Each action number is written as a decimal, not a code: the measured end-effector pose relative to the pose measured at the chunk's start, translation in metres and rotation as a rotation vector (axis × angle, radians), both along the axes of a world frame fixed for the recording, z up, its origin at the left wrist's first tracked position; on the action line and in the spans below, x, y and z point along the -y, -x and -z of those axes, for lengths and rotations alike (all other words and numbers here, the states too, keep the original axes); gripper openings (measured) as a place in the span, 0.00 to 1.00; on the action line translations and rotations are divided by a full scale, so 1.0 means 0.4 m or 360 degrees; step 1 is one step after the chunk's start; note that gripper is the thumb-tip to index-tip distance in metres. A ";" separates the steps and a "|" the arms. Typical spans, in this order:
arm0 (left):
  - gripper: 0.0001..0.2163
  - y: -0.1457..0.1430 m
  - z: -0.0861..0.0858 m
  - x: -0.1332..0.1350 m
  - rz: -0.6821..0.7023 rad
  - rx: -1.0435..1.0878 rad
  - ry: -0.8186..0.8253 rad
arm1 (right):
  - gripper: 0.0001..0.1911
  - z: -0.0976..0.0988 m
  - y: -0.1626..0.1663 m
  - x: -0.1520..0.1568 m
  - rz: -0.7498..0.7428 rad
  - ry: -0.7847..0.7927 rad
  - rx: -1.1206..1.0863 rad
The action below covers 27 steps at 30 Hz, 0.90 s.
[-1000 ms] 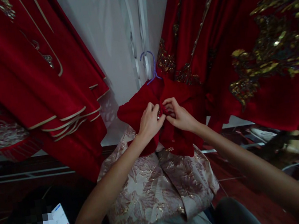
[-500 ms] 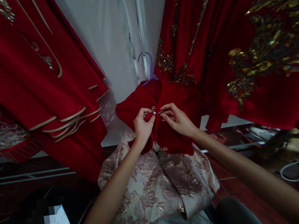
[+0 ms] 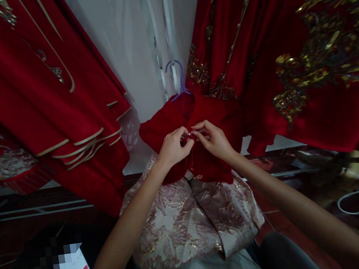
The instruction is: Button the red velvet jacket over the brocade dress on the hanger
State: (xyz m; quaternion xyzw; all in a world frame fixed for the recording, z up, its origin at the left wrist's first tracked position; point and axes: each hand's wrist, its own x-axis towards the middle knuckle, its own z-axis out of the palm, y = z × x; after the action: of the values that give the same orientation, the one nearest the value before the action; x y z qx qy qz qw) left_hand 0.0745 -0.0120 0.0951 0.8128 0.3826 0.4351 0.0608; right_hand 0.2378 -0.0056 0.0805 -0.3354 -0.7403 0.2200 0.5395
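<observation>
A short red jacket (image 3: 213, 156) with a V-shaped neck hangs on a purple hanger (image 3: 182, 81). My left hand (image 3: 175, 146) pinches one front edge at a small beaded fastening (image 3: 189, 134), its thumb and forefinger closed. From the other side my right hand (image 3: 212, 139) grips the opposite half of that fastening between thumb and fingertips. Both sets of fingertips meet at the middle of the chest, hiding most of the fastening. Lower on the front shows another beaded clasp (image 3: 198, 177). Beneath the jacket spreads a pale brocade garment (image 3: 174, 223) with pinkish leaf patterns.
Long red garments with pale trim (image 3: 51, 138) hang at the left. Another red garment with gold sequin embroidery (image 3: 321, 54) hangs at the right. A white cable (image 3: 354, 204) lies at lower right. At lower left, a lit phone screen (image 3: 81, 268) appears beside a blurred area.
My left hand has moved right and slightly up, bringing its edge of the jacket against the right hand's fingertips. The beaded fastening is now more covered by the fingers.
</observation>
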 end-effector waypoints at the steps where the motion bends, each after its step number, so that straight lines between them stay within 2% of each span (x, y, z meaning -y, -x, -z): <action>1: 0.03 0.000 0.000 -0.001 0.0014 0.0005 0.0012 | 0.10 -0.001 0.001 0.004 0.0038 -0.0012 0.0004; 4: 0.03 0.000 0.000 -0.006 0.0036 -0.0004 0.0033 | 0.10 -0.004 0.000 0.015 0.0107 -0.0020 0.0016; 13: 0.04 0.004 -0.004 -0.013 0.0060 -0.0118 0.0020 | 0.13 -0.024 -0.016 0.011 -0.0004 0.0014 0.0035; 21: 0.03 0.004 -0.032 -0.013 0.0061 -0.0454 -0.0105 | 0.13 -0.018 -0.021 0.006 -0.0037 0.0003 0.0087; 27: 0.05 0.003 -0.034 -0.032 0.0077 -0.0659 -0.0196 | 0.11 -0.010 -0.027 -0.006 -0.0070 -0.0034 0.0106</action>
State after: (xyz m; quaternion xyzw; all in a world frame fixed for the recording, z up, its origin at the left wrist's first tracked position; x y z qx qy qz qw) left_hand 0.0731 0.0007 0.1089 0.8959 0.3400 0.2799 -0.0583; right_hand 0.2485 -0.0031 0.0844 -0.3203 -0.7674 0.2127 0.5130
